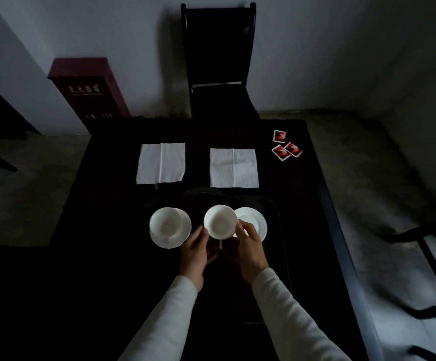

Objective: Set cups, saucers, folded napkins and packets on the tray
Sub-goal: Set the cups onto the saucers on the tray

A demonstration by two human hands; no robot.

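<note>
I hold a white cup [220,221] between both hands, my left hand [194,252] on its left side and my right hand [250,247] on its right. It hovers just left of a bare white saucer [256,221] that lies on the dark tray [277,209]. Another white cup [169,225] stands on its saucer [168,242] left of the tray. Two white napkins, one [161,162] on the left and one [234,168] on the right, lie flat farther back. Three red packets [286,149] sit at the far right corner.
The dark table [107,204] is dim, so the tray's outline is hard to make out. A black chair [218,61] stands behind the table, a dark red box [89,89] stands at the back left, and a chair frame [430,269] is on the right.
</note>
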